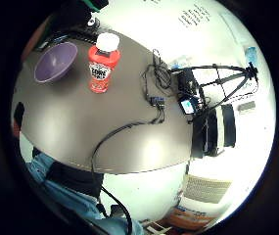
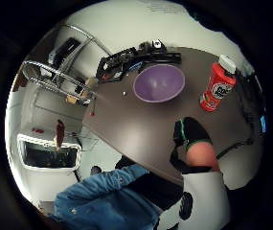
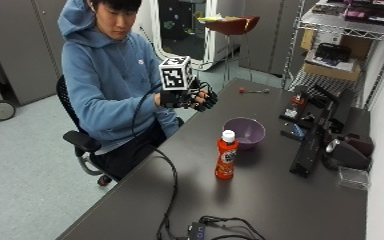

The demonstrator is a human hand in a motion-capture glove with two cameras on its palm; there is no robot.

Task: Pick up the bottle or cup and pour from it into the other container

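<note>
A dark grey worktop [image 3: 272, 200] fills the scene, narrowing toward its far end near a wire shelf [image 3: 342, 45]. A person in a blue hooded top [image 3: 105, 75] sits in a chair at the worktop's long left edge, about midway to the far end.

A purple bowl [image 3: 244, 132] rests on the worktop near its middle, open side up, with nothing visible inside it. Just in front of the bowl, toward the near end of the worktop, stands an orange bottle [image 3: 226, 154]. It is upright, its long axis vertical, with its white cap [image 3: 228, 135] on and pointing straight up. Bottle and bowl sit close together; from this angle it is unclear whether they touch.

The gloved right hand [image 3: 191, 98] hangs in the air over the left edge of the worktop, well apart from both bottle and bowl. Its grip is loosely curled, fingers [image 3: 208, 100] slightly spread, holding nothing.

A black cable [image 3: 172, 185] trails along the worktop toward the near end.
</note>
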